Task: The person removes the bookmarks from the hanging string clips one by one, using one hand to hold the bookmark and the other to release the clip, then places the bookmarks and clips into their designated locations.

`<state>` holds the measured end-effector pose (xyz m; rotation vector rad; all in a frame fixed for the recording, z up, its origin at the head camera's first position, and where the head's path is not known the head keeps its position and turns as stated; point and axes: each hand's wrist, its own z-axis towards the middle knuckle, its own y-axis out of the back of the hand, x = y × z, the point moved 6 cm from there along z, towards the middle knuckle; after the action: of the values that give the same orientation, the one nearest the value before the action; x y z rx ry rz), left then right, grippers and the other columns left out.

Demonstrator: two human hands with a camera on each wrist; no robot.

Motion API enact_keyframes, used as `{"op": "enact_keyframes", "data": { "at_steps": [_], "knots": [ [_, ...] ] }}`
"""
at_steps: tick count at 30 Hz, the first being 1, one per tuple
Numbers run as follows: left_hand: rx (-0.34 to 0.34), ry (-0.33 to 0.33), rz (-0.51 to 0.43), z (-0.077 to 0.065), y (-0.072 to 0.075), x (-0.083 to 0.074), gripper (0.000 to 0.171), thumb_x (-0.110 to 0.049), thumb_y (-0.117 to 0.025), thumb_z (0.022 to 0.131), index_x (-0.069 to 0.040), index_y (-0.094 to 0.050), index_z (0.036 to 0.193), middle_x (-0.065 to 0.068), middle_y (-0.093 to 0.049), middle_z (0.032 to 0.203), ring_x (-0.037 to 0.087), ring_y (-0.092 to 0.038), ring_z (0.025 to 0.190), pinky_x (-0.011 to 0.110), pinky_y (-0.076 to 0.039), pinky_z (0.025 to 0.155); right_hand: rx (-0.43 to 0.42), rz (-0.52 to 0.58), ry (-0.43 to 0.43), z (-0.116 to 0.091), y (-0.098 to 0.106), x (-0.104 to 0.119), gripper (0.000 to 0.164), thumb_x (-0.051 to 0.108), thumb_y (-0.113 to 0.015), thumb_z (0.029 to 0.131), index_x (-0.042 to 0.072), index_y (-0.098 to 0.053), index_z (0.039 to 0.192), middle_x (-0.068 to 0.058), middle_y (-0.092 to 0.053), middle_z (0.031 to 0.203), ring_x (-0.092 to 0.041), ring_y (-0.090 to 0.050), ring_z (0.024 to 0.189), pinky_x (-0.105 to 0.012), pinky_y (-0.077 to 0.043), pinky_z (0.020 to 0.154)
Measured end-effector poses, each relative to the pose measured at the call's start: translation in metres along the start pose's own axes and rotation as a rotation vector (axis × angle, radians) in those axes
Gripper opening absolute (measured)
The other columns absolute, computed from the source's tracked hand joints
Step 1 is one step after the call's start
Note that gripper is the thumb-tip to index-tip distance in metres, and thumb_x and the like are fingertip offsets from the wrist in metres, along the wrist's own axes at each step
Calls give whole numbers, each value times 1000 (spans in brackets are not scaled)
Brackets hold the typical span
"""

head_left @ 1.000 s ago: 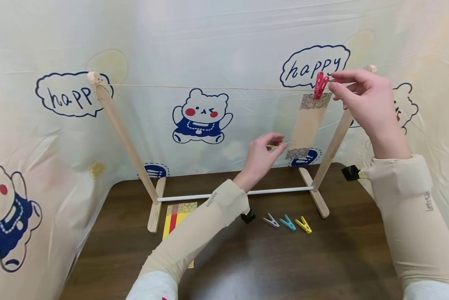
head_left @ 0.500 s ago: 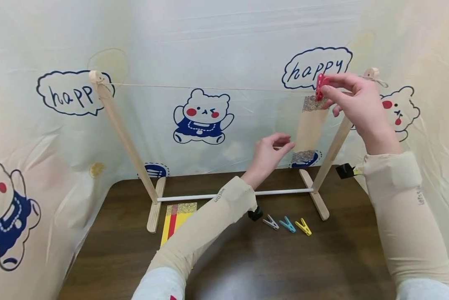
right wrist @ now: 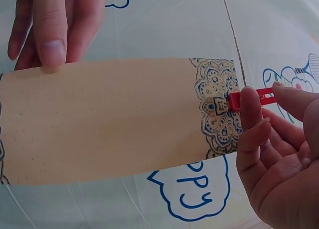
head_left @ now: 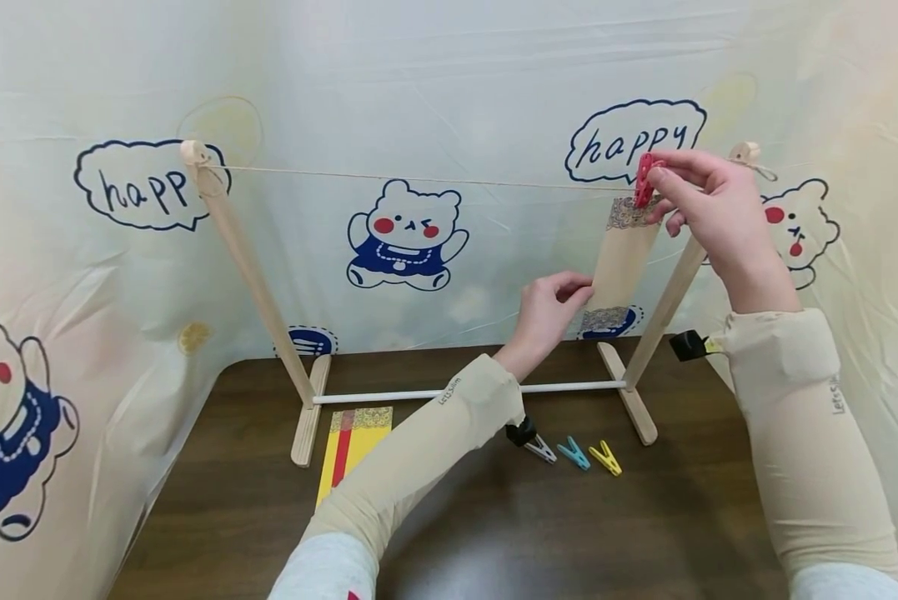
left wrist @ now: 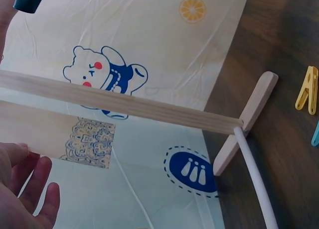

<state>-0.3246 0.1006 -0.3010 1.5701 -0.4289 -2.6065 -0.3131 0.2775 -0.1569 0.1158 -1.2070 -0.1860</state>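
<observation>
A tan paper strip (head_left: 619, 262) with lace-patterned ends hangs under the string (head_left: 418, 180), near its right end. On the strip's top edge sits a red clothespin (head_left: 643, 182), which my right hand (head_left: 729, 212) pinches between thumb and fingers. In the right wrist view the clothespin (right wrist: 234, 101) bites the patterned end beside the string. My left hand (head_left: 544, 312) pinches the strip's left edge lower down; in the right wrist view its thumb (right wrist: 52, 52) lies on the front of that edge. The left wrist view shows the strip's lower patterned end (left wrist: 92, 142) hanging free.
The string runs between two wooden posts (head_left: 249, 271), joined low down by a white rod (head_left: 373, 397). On the brown table (head_left: 494, 533) lie grey (head_left: 542, 451), blue (head_left: 573, 453) and yellow (head_left: 606, 458) clothespins. Yellow paper with a red stripe (head_left: 358, 437) is partly under my left forearm.
My left hand has moved right and closed its fingertips on the strip's edge. My right hand has shifted left, bringing its fingers further round the red clothespin.
</observation>
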Motion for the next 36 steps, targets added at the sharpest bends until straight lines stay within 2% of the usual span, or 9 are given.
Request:
{"op": "enact_keyframes", "data": {
  "at_steps": [11,18,25,29,36],
  "knots": [
    [3,-21,17,-2,0,-4,14,-14,-72,100,-7,-80,109,4,-79,100,3,-65,81,14,-52,75,2,159,-2,2,1,-3,37,19,-80,93,10,-74,128,-2,-75,104,-15,-66,61,-19,-48,48],
    [-22,-36,16,-1,1,-6,13,-13,-71,100,-6,-80,108,5,-79,98,4,-66,80,14,-51,73,22,191,-5,3,2,-3,33,16,-81,92,9,-75,124,-2,-76,102,-15,-65,60,-20,-45,47],
    [-16,-36,30,-2,2,-5,14,-14,-71,101,-6,-80,108,6,-79,99,5,-66,79,14,-51,72,15,200,-7,4,3,-6,32,16,-82,91,9,-76,121,-2,-76,101,-16,-64,57,-19,-44,46],
    [-22,-34,32,-2,3,-5,13,-13,-71,101,-7,-80,107,5,-79,97,4,-66,78,14,-51,73,-13,126,14,4,3,-6,33,19,-81,92,11,-76,124,0,-76,105,-15,-65,62,-19,-43,46],
    [-2,-34,41,-3,3,-3,14,-14,-70,102,-7,-79,108,4,-78,96,5,-65,79,16,-51,73,-103,-205,68,1,5,-5,35,31,-75,98,22,-74,132,9,-70,114,-11,-61,82,-17,-44,55]
  ]
}}
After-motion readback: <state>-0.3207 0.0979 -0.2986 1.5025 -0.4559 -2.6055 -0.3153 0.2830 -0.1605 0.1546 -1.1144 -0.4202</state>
